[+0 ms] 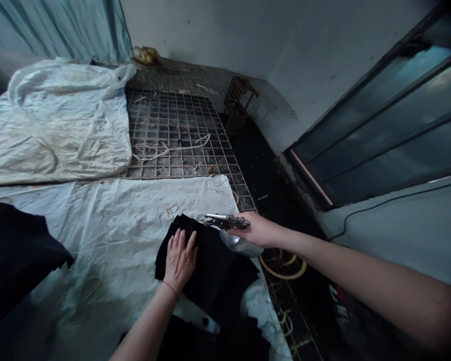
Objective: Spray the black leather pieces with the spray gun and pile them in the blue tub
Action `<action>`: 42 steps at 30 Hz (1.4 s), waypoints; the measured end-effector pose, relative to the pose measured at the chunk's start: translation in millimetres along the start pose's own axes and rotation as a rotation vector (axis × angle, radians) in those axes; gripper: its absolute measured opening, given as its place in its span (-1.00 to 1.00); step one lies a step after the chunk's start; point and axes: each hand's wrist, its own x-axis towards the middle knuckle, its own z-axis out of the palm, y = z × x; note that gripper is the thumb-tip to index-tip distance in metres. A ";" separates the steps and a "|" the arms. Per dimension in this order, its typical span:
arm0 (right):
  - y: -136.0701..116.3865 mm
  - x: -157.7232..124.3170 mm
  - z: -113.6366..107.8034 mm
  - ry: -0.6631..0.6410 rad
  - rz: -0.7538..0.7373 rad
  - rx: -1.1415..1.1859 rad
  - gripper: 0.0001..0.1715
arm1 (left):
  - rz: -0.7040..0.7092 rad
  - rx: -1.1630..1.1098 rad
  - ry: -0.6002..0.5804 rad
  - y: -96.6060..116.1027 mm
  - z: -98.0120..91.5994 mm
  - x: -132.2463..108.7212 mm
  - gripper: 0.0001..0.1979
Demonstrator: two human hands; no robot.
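My left hand (181,258) lies flat, fingers stretched out, on the upper left part of a stack of black fabric pieces (214,281). My right hand (252,228) is closed around a metal spray gun (223,220) with a silver cup (238,243) below it. The gun's nozzle points left, just above the fabric's far edge and a little to the right of my left fingers. Whether a finger presses the trigger is hidden. Under the stack is a white cloth (116,225). More black fabric (18,250) lies at the left.
Beyond the white cloth is a wire mesh (173,120) with loose cords (173,150). A stained white sheet (67,130) covers the far left. A yellow hose (285,273) loops beside the right edge. Wall and window (383,130) stand at right.
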 end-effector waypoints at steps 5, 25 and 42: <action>-18.2 7.0 5.6 -0.050 0.069 -0.211 -0.84 | -0.034 0.005 -0.020 8.4 -1.0 -6.5 -0.58; -40.6 24.6 24.8 -0.041 0.087 -0.313 -0.85 | -0.158 -0.174 -0.016 15.7 7.0 -17.3 -0.49; -38.5 9.7 36.8 0.061 0.126 -0.266 -0.84 | -0.171 -0.210 -0.021 15.4 5.6 -18.0 -0.49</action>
